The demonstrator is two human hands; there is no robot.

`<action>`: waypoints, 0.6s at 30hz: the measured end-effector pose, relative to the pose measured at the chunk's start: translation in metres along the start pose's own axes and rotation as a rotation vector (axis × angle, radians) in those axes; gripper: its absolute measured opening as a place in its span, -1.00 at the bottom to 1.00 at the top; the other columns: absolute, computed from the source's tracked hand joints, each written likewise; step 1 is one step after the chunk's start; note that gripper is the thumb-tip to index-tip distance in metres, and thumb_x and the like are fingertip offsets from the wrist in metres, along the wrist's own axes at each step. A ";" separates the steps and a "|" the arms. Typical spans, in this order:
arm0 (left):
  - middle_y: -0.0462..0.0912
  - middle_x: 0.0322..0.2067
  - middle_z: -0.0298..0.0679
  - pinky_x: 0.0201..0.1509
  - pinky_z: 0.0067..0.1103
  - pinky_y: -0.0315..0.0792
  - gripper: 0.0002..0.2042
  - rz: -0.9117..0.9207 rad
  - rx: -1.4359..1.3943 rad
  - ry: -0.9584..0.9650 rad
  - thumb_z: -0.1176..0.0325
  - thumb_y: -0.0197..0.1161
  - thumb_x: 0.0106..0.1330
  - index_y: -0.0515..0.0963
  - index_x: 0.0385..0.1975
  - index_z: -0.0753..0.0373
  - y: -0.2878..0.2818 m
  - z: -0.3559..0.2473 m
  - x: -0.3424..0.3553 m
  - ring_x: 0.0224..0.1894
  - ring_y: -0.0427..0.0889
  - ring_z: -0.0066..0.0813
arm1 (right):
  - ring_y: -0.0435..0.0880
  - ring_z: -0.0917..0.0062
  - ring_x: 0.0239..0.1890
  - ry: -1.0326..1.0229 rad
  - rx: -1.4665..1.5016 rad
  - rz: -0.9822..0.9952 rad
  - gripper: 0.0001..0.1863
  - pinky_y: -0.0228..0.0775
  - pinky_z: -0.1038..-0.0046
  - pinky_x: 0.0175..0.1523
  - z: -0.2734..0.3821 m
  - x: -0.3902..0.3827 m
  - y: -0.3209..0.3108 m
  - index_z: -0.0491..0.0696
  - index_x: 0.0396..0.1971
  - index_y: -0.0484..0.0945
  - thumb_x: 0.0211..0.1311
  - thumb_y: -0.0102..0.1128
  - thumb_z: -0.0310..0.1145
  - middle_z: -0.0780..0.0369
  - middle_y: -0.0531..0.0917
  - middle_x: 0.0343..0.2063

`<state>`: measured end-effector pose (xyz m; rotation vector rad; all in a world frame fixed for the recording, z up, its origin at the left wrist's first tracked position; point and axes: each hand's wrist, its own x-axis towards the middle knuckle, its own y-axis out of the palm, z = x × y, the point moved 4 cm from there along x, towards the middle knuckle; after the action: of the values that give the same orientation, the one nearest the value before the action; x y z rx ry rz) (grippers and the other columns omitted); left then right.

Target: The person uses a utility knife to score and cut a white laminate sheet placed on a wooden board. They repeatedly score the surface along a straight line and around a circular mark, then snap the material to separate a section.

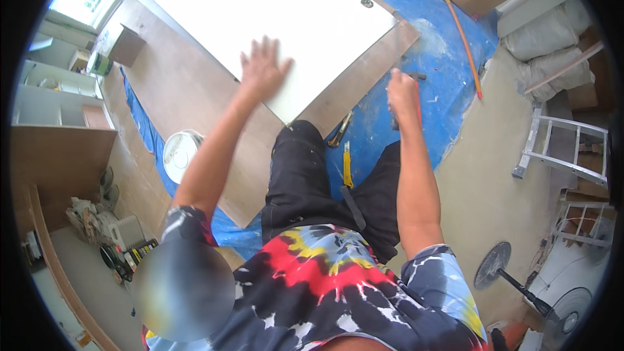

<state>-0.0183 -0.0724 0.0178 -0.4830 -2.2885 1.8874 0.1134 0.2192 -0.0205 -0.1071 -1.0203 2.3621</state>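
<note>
A large white panel [279, 13] lies on brown boards in front of me, with a dark round fitting [366, 3] near its right corner. My left hand [265, 70] is spread, palm down, over the panel's near left edge, slightly blurred. My right hand [404, 96] is closed around what looks like a hammer [416, 76], right of the panel. Its dark head and some red show; the fingers hide the rest. Between my knees, a yellow utility knife [348, 164] and a dark metal hand tool [340, 130] lie on the blue sheet [426, 114].
A white lidded bucket [181, 156] stands left of my forearm. An orange-handled pole [465, 45] lies at the far right. Further right are wrapped bags [552, 45], an aluminium ladder [565, 136] and a fan [569, 315]. A cardboard box [120, 45] sits far left.
</note>
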 end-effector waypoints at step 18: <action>0.12 0.52 0.08 0.66 -0.19 -0.08 -0.39 -0.188 -0.028 0.449 0.59 -0.08 0.38 0.13 0.49 0.37 0.034 -0.115 -0.030 0.60 0.03 -0.04 | 0.50 0.62 -0.64 0.364 0.607 0.129 -0.55 0.38 0.49 -0.53 -0.038 -0.157 -0.039 -0.15 -0.26 0.49 0.65 -0.09 -0.04 0.31 0.47 -0.60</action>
<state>0.0501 0.0308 0.0109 -0.6005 -1.9885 1.4817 0.2745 0.1831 -0.0426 -0.3621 -0.1133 2.5345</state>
